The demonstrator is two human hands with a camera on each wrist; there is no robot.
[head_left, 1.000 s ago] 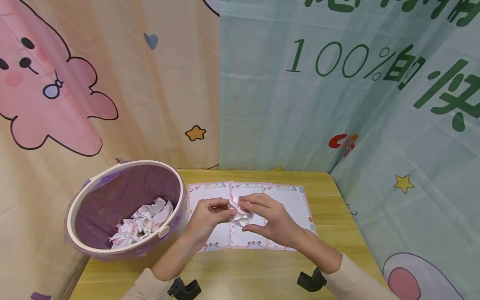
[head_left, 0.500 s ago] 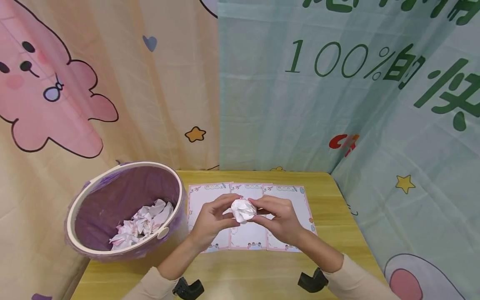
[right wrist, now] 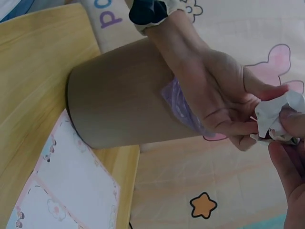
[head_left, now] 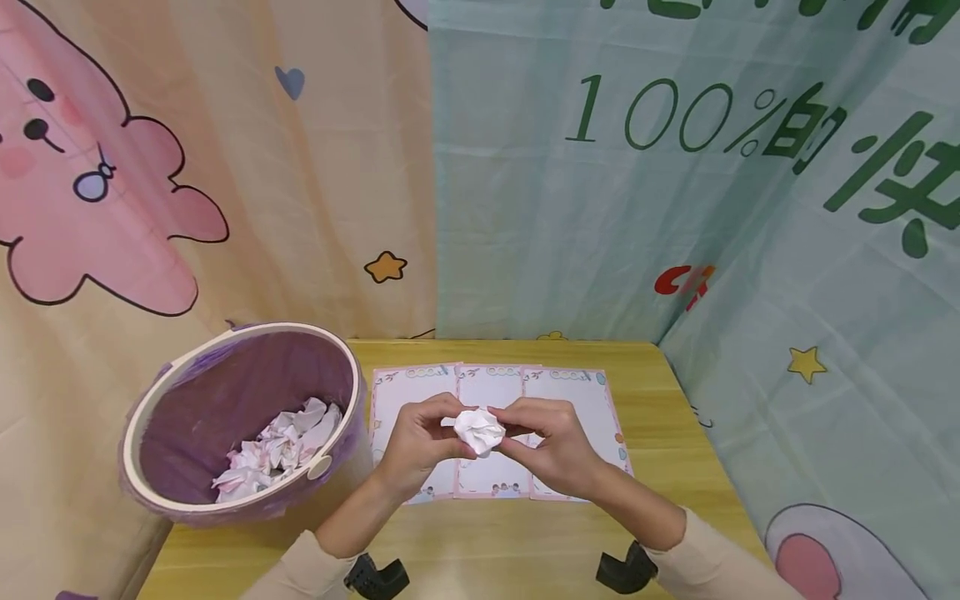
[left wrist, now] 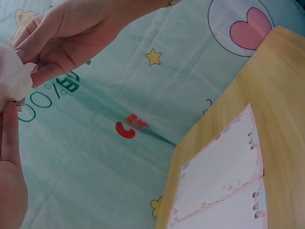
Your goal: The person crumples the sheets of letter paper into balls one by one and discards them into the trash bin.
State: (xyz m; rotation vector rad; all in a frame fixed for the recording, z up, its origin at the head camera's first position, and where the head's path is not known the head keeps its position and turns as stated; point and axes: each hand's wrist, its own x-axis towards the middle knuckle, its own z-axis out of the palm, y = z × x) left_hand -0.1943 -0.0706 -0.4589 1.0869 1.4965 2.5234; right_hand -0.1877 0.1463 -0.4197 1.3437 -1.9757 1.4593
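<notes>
Between my two hands is a crumpled paper ball (head_left: 480, 432), white with traces of pink, raised above the table. My left hand (head_left: 417, 442) pinches its left side with thumb and fingers. On the other side, my right hand (head_left: 553, 440) pinches it the same way. The right wrist view shows the ball (right wrist: 279, 114) with fingertips of both hands pressed to it. Behind and below the hands, three flat sheets of paper (head_left: 577, 408) with pink printed borders lie side by side, partly hidden by the hands.
A bin (head_left: 135, 450) with a pale rim and purple liner stands at the table's left, holding several crumpled papers (head_left: 281, 442). The wooden table (head_left: 480, 550) meets printed curtains (head_left: 540, 250) at the back and right.
A second ago my right fingers lay spread over the ball; now both hands pinch it from either side. The ball looks rounder and more compact.
</notes>
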